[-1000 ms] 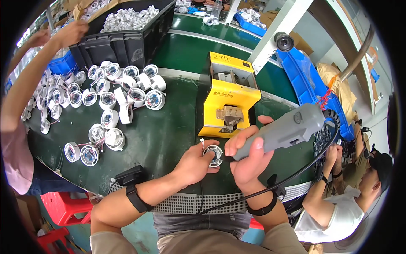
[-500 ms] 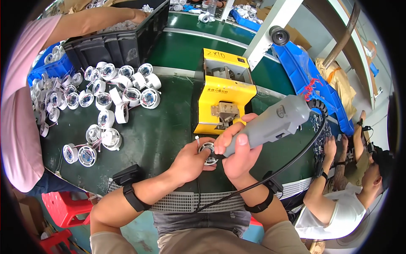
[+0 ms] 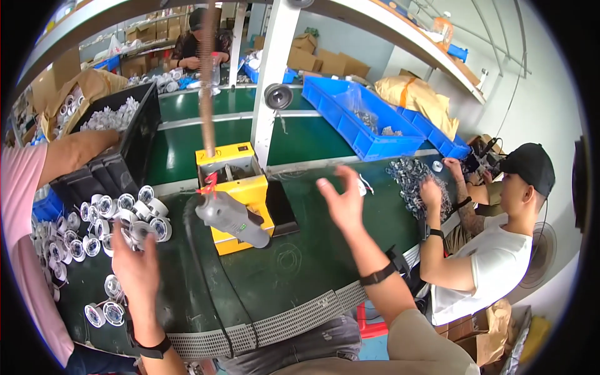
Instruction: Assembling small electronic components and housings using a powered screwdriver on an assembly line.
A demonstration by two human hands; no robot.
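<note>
My left hand (image 3: pixel 135 267) is over the left of the bench, fingers stretched and apart. A round white housing (image 3: pixel 142 231) shows between its thumb and fingers; whether they touch cannot be made out. More round white housings (image 3: pixel 76 250) with circuit boards inside lie heaped beyond it. To the right, my right hand (image 3: pixel 342 203) is raised, fingers spread. A small white part with thin wires (image 3: pixel 364 185) appears right behind its fingers, partly hidden. Between my hands, a grey handheld power screwdriver (image 3: pixel 232 219) hangs in front of a yellow machine (image 3: pixel 240 194).
A black crate (image 3: pixel 103 175) of white parts stands at the far left, a pink-sleeved person's arm (image 3: pixel 78 150) reaching into it. Blue trays (image 3: pixel 375 147) are at the back right. Another person in a white shirt (image 3: pixel 481 250) works by a dark pile of small parts (image 3: pixel 415 184).
My right hand has let go of the screwdriver, which now hangs free. My hands have parted, the left toward the housings, the right outward. The view has swung right.
</note>
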